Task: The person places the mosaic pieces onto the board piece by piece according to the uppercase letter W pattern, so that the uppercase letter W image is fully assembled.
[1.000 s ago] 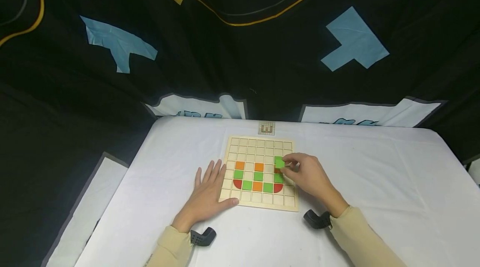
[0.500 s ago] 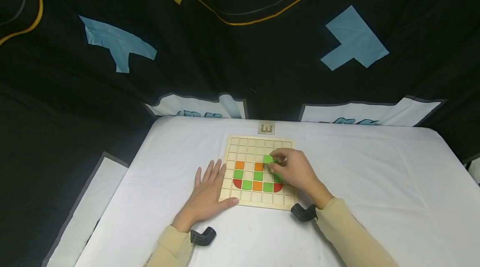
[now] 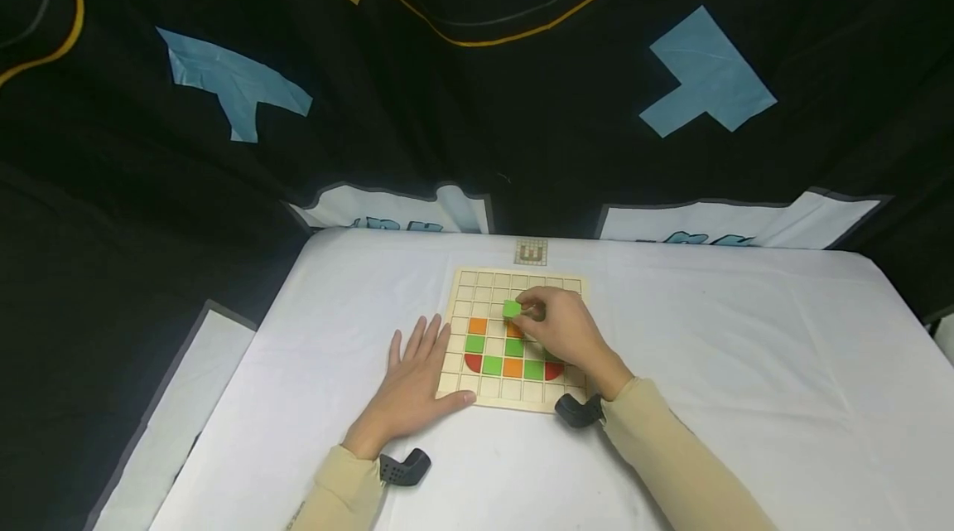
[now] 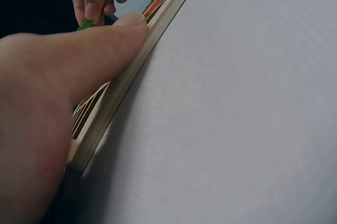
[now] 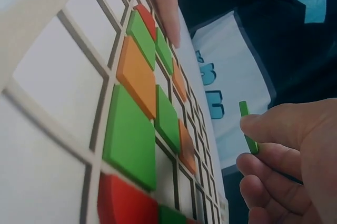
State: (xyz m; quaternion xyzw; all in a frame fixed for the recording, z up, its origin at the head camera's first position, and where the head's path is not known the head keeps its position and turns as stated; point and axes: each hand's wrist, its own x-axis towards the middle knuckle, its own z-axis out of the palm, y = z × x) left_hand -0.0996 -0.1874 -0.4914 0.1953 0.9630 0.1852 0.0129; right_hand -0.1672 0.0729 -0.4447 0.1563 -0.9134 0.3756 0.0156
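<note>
A wooden grid board [image 3: 483, 282] lies on the white table. Between thumb and fingers my right hand [image 3: 566, 336] pinches a green square tile [image 3: 512, 309], held up over the board's middle column just beyond an orange tile [image 3: 515, 330]. The right wrist view shows that tile [image 5: 248, 128] edge-on, clear of the grid. My left hand [image 3: 406, 407] rests spread at the board's left side, its thumb on the near left corner. Green, orange and red tiles, such as the lower-left red one [image 3: 473, 362], fill several cells. My right hand partly covers the right column.
A small card with a grid pattern [image 3: 531, 252] lies behind the board. White cloth [image 3: 745, 349] covers the table, with a dark curtain [image 3: 477, 125] behind it. A dark wrist device sits on each wrist.
My right hand has carried the green tile leftward, from above the right column to above the middle one. My left hand has stayed in place.
</note>
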